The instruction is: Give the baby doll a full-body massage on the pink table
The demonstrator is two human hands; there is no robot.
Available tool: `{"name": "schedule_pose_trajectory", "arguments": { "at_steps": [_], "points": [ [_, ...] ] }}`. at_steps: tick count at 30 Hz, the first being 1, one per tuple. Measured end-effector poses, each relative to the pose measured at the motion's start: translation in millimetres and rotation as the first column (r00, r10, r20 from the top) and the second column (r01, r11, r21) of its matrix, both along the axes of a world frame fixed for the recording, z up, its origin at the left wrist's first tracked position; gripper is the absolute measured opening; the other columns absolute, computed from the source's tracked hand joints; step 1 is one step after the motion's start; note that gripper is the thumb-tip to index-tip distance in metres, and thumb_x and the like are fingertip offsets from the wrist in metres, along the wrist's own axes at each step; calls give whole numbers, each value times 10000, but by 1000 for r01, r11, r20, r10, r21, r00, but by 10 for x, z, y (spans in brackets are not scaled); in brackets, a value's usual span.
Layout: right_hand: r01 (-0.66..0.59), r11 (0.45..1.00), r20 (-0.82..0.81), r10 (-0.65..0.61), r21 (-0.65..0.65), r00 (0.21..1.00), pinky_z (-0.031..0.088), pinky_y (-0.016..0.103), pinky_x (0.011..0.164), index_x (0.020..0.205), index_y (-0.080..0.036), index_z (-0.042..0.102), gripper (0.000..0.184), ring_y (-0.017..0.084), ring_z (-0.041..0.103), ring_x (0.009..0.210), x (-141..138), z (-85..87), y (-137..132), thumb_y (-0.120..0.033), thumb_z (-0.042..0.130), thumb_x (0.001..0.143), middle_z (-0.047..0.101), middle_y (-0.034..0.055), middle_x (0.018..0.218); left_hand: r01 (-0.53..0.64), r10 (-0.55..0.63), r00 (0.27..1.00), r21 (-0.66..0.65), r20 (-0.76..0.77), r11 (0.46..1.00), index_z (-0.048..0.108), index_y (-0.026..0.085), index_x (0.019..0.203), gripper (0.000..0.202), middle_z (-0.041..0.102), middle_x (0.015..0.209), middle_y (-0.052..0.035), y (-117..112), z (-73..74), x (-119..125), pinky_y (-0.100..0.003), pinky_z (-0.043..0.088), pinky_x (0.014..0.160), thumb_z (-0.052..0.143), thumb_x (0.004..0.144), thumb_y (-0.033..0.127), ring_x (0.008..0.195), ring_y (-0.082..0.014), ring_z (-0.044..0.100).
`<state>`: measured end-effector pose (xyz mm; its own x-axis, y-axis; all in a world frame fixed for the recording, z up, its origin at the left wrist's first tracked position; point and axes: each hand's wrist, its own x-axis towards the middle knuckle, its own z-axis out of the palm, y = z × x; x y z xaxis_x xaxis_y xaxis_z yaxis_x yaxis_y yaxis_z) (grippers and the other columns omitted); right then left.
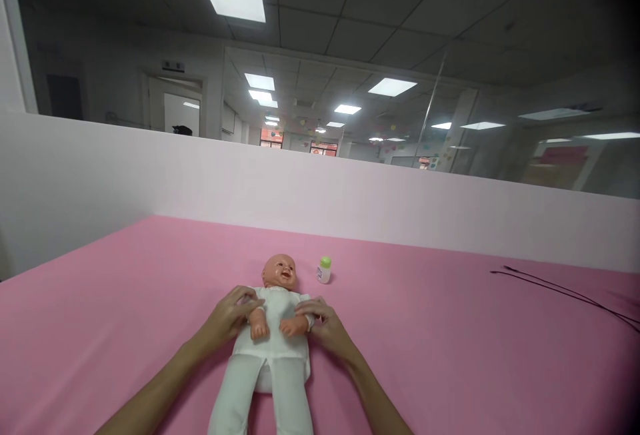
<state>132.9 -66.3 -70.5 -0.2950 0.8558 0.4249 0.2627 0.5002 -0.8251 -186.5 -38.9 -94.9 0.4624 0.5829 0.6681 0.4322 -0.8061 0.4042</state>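
Observation:
A baby doll [273, 348] in a white suit lies on its back on the pink table [450, 355], head pointing away from me. My left hand [231, 318] rests on the doll's shoulder and upper arm on the left side, fingers curled onto the white cloth. At the doll's other shoulder, my right hand [325, 325] has its fingers closed on the sleeve. The doll's two small hands lie on its chest between my hands.
A small white bottle with a green cap [324, 269] stands just right of the doll's head. A thin black cable [565, 292] lies across the table at the far right. A white partition wall [320, 188] bounds the table's back edge.

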Motion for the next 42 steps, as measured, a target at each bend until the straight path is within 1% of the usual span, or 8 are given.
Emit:
{"name": "schedule_pose_trajectory", "arguments": {
  "at_steps": [4,7,15,20,27,32,37,42],
  "points": [
    [-48,999,108,46,23,993,416,529,1129,982,-315,851,279,318,614,1186,-39,-43,-30,-200,662,811,788,49,1136,16,-16,999,-9,-36,1000,729,345,1327,438,675,1246,-109,-6,-7,1,-420,517,997,472,1010,186,1171,-267,615],
    [92,995,-126,-97,-43,987,511,490,1026,1124,-262,808,363,324,665,1125,-18,-137,97,-313,785,765,783,78,1160,-71,106,973,-176,203,982,692,272,1352,388,672,1322,-121,38,-89,9,-445,507,1061,533,1008,356,1239,-295,610],
    [411,861,-498,-509,-300,702,502,320,510,1002,-214,664,607,212,636,546,133,-273,275,-641,877,627,743,37,739,-41,462,658,-585,595,810,658,140,984,718,759,924,-136,440,-405,-160,-433,598,792,699,721,807,901,-344,733],
    [172,975,-480,-220,-144,849,579,353,705,1037,-214,724,535,252,731,798,4,-100,161,-409,952,594,800,77,943,-69,292,782,-390,550,918,659,195,1297,508,734,1265,-134,280,-285,-83,-424,589,901,678,879,483,1079,-308,711],
    [-85,996,-222,78,-22,972,527,437,1009,815,-238,809,186,283,705,1121,-120,-192,28,-163,681,703,791,84,1133,-31,30,982,6,189,999,809,309,1163,462,737,1166,-88,40,-230,81,-469,536,991,520,865,107,1135,-271,652],
    [28,996,-343,-55,-84,938,527,420,999,965,-234,787,238,263,696,1090,-182,-191,18,-207,724,737,784,60,1123,-117,175,924,-185,340,976,712,234,1249,326,719,1251,-103,25,-226,54,-463,532,1010,577,959,296,1164,-290,657],
    [226,944,-486,-319,-243,813,500,278,619,969,-225,654,320,152,586,666,-162,-218,94,-399,827,763,673,-26,790,-198,465,725,-493,508,847,646,191,1097,410,727,1001,-80,19,-189,-27,-371,555,807,600,950,572,919,-262,687],
    [210,944,-485,-312,-254,817,468,273,562,1051,-246,634,379,150,569,629,-152,-226,93,-396,831,763,685,-15,832,-143,446,717,-513,536,847,647,194,1089,392,711,1005,-75,-43,-129,-46,-357,559,816,640,936,556,933,-250,681]
  ]
}}
